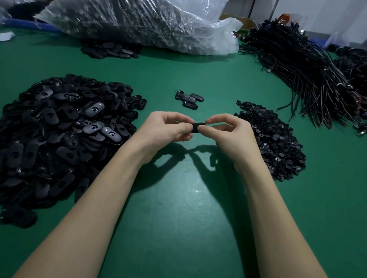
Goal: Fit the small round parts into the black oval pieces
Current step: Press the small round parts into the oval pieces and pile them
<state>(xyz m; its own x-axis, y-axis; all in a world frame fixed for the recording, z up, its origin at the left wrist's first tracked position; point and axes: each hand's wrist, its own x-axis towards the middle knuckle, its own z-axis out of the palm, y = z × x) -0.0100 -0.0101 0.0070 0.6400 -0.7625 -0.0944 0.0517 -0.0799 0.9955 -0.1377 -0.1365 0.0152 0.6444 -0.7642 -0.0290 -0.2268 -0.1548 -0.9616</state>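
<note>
1. Hands meet above the smooth green tabletop [177, 206]: the left hand [167, 130] and right hand [230, 134] both have fingers curled in, pinching one black oval piece [198, 127] between them, held off the surface.
2. Whether a small round part already sits in it, I cannot tell.
3. Left of the hands lies a broad heap of matte black oval pieces [52, 131], rounded and flat.
4. Right of the hands spreads a lower heap of small round parts [275, 139], disc-shaped.
5. Just beyond the hands rest four ovals [189, 99], touching one another.
6. Farther beyond stands a crinkled clear plastic bag [141, 10], and to its right bundles of thin black cables [303, 67].
</note>
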